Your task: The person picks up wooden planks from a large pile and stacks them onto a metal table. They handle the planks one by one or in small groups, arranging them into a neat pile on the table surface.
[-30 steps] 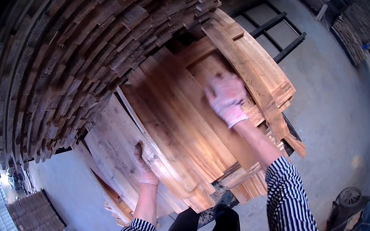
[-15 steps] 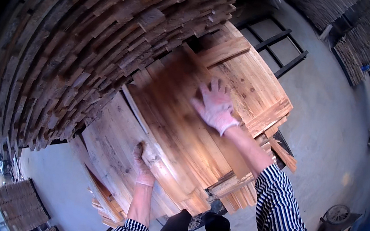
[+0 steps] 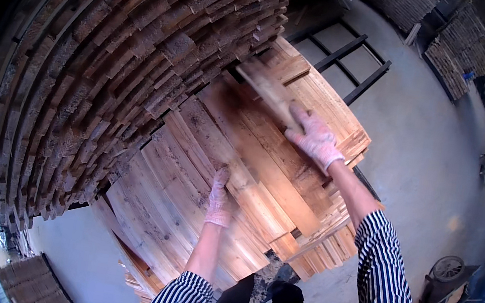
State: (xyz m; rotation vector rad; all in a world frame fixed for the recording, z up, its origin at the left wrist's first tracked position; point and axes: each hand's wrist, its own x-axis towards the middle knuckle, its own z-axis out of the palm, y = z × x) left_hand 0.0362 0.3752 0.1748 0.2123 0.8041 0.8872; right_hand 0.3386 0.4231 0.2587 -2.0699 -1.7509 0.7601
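Note:
A broad layer of light wooden boards (image 3: 165,193) lies in front of me. My right hand (image 3: 316,140), in a pale pinkish glove, grips the near end of a narrow wooden plank (image 3: 266,90). This plank is smeared by motion and points away to the upper left. My left hand (image 3: 218,203), gloved the same way, is closed at the left edge of another wooden board (image 3: 253,187) on the layer. Its fingertips are partly hidden and blurred there.
A tall stack of rough planks (image 3: 124,67) rises close along the left. A black metal frame (image 3: 348,58) lies on the grey floor (image 3: 416,151) beyond the boards. More board stacks (image 3: 447,65) stand far right, and a wheeled cart (image 3: 447,279) stands at lower right.
My right hand was spread over the boards and now grips a narrow plank. My left hand has shifted right and slightly up, and the board beside it has moved right.

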